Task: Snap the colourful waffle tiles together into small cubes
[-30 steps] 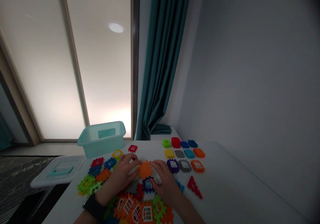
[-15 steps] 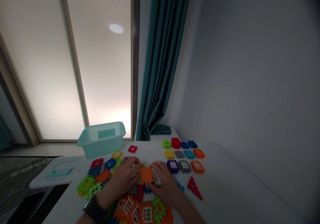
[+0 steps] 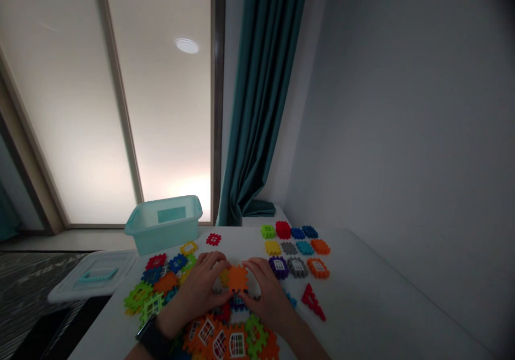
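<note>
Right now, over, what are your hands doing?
Left hand, right hand on orange tile. Yellow tile beside it. Purple tile between wrists.

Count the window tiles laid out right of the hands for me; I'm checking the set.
3, in a row beside the right hand: purple tile, gray tile, orange tile.

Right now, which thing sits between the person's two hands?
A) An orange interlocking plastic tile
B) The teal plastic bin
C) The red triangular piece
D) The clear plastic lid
A. The left hand and the right hand close in from either side of the orange interlocking plastic tile in the middle of the table.
</note>
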### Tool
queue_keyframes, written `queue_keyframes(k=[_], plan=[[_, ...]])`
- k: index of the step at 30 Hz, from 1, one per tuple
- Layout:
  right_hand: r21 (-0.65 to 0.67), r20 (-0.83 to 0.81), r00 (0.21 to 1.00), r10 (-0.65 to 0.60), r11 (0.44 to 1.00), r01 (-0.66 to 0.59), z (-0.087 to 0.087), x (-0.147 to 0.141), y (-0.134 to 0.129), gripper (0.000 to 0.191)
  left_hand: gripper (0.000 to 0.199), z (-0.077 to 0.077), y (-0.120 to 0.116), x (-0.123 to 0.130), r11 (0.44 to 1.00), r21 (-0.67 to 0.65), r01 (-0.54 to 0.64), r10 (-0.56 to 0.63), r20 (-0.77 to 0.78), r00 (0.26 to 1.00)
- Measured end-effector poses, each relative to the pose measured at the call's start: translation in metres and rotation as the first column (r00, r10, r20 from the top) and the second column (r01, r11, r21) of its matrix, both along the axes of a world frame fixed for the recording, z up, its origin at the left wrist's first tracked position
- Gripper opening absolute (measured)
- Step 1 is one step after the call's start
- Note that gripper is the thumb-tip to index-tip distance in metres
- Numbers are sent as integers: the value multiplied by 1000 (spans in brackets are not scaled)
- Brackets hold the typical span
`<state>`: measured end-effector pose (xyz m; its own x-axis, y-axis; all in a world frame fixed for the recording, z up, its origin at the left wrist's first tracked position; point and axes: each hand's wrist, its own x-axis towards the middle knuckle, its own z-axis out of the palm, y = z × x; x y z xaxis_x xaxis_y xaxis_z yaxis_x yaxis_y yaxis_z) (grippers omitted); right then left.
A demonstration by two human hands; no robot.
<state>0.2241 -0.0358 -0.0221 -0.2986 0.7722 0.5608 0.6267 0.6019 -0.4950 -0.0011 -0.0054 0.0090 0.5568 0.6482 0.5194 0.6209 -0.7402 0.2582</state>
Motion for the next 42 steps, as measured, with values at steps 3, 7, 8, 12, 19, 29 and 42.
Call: queue_keyframes(k=[3, 7, 8, 12, 19, 29, 42], plan=[[18, 5, 1000, 3, 1000, -3, 0, 0, 0, 64, 37, 0, -1, 0, 1000, -23, 2, -2, 6, 1000], [38, 11, 1000, -7, 999, 7, -1, -1, 0, 65, 38, -1, 0, 1, 999, -41, 8, -7, 17, 1000], [42, 11, 1000, -9, 999, 8, -2, -1, 0, 65, 37, -1, 1, 1, 999, -35, 8, -8, 20, 1000], [48, 11, 1000, -7, 999, 7, -4, -1, 1, 63, 35, -2, 2, 0, 1000, 17, 16, -17, 16, 1000], [-3, 30, 999, 13, 1000, -13, -3, 2, 1, 63, 41, 1, 0, 0, 997, 72, 1, -3, 31, 1000], [-50, -73, 997, -3, 999, -1, -3, 0, 3, 51, 31, -6, 5, -2, 994, 105, -2, 0, 20, 1000], [62, 58, 998, 20, 998, -24, -1, -1, 2, 34, 28, 3, 10, -11, 970, 243, -18, 54, -142, 988]])
